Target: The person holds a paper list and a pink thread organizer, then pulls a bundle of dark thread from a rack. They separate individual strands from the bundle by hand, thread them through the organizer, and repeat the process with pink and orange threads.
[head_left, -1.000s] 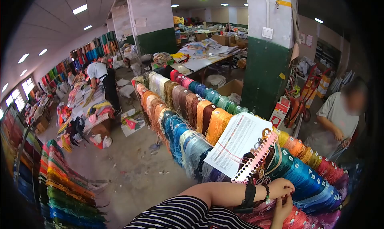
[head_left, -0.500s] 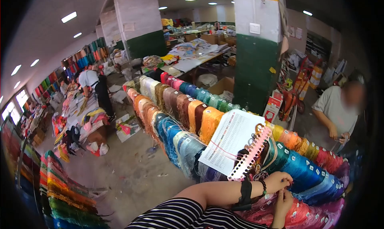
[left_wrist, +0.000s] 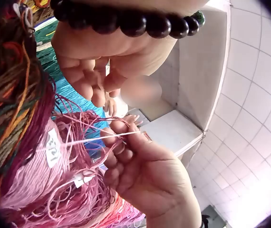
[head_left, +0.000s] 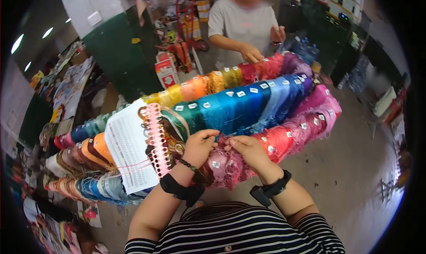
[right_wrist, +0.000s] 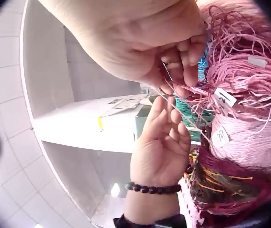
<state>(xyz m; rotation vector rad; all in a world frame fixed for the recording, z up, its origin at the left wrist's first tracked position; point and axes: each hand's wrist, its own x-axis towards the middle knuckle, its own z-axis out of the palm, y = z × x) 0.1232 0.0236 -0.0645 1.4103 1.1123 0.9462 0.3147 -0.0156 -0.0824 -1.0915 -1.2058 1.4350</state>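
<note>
While both hands meet at the rack, the head view shows the left hand [head_left: 199,144] and the right hand [head_left: 248,150] almost touching on top of a bundle of pale pink thread skeins [head_left: 224,167]. Just left of the left hand hangs a pink plastic card punched with holes [head_left: 155,141], and beside that lies a white printed paper sheet [head_left: 126,147]. Blue and teal thread skeins with small white tags [head_left: 239,105] lie just behind the hands. On the far side of the rack stands a person in a grey T-shirt [head_left: 244,23].

From the left wrist, the right hand's thumb and forefinger pinch a thin pale pink thread strand [left_wrist: 90,140], drawn out sideways from the skeins. A white numbered tag [left_wrist: 53,148] sits on the pink bundle. A dark bead bracelet [left_wrist: 135,21] circles the left wrist.

From the right wrist, the left hand's palm is bare and its fingers are nearly straight. They hold nothing, and their tips are just below the right hand's pinching fingers.
</note>
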